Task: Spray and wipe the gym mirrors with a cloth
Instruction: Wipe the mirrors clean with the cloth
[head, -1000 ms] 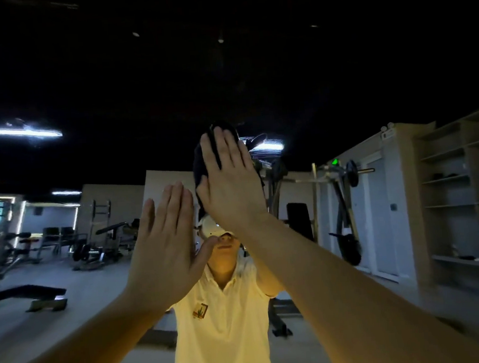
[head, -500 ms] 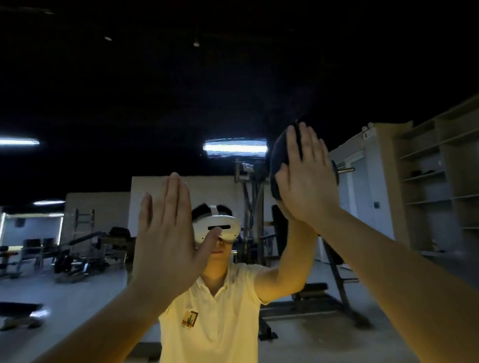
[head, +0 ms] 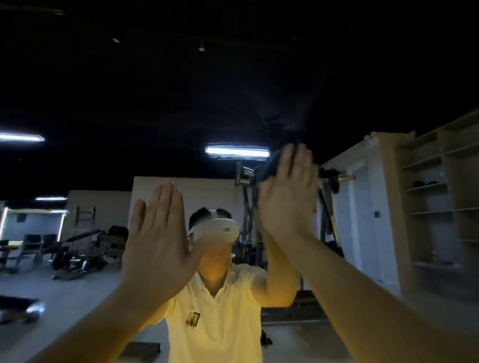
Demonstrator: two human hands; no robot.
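Here the cloth [head: 266,169] lies pinned to the mirror [head: 368,79] under the flat-fingered right grip [head: 287,197], above-right of the empty, outspread left grip [head: 159,239].

Bare forearms [head: 385,298], yellow polo shirt [head: 216,343], white headset [head: 218,232]

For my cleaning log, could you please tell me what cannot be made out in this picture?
- Cloth: head view, mostly hidden behind the right hand; only a dark edge shows.
- Mirror: head view, streaks or wetness lost in dim light and blur.
- Shelf items: head view, too small and dark.
- Bench at the left edge: head view, blurred and cut off.
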